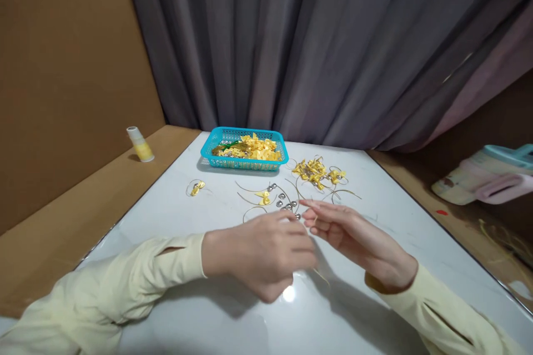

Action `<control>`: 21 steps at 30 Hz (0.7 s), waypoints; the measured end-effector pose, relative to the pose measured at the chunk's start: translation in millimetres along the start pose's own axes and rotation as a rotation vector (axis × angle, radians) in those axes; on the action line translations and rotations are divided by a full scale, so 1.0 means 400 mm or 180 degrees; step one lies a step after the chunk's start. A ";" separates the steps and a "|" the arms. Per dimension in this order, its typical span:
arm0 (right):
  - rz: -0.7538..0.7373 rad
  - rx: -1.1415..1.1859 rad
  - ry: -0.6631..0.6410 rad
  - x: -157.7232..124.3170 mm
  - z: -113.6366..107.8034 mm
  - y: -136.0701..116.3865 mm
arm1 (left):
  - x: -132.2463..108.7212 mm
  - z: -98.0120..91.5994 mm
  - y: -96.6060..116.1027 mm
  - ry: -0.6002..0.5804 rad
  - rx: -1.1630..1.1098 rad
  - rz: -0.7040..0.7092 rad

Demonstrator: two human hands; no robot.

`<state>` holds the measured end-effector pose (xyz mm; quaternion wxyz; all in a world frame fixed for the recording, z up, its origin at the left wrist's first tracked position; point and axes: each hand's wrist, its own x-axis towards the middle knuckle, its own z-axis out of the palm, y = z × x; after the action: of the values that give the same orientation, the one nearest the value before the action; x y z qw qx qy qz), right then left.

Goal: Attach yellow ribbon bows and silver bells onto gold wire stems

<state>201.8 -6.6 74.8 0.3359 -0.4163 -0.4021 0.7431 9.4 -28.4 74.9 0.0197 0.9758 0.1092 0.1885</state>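
My left hand [270, 252] is closed over the middle of the table, back of the hand up and somewhat blurred. A thin olive cord [321, 275] trails out from under its fingers; the grip itself is hidden. To its right, my right hand [350, 233] has its index finger stretched out and the other fingers loosely curled, with nothing clear in them. Just beyond both hands lie several silver beads [280, 203]. A yellow ribbon bow [265, 197] with cord rests near the beads.
A blue plastic basket [244, 165] holds yellow bows and beads at the back. Right of it is a pile of yellow bows on cords [312, 171]; one corded bow [197, 188] lies left. A small bottle [140, 145] and a large cup [470, 175] stand at the sides.
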 end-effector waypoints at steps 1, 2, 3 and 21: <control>-0.0127 -0.0012 0.0128 -0.003 -0.016 -0.008 | -0.001 -0.014 -0.008 0.0163 -0.0072 -0.0357; -0.0252 -0.0048 0.0253 -0.006 -0.031 -0.016 | -0.003 -0.025 -0.018 0.0363 -0.0176 -0.0703; -0.0385 -0.0122 0.0358 -0.009 -0.046 -0.022 | -0.006 -0.031 -0.030 0.0530 -0.0307 -0.1025; -0.1040 -0.1604 0.1030 -0.059 -0.085 -0.087 | -0.037 0.087 -0.108 -0.0906 -0.1852 -0.2282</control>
<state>247.7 0.1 102.3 0.3965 -0.5288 -0.5759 0.4811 0.1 10.7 34.0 0.3703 0.8468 0.3776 0.0573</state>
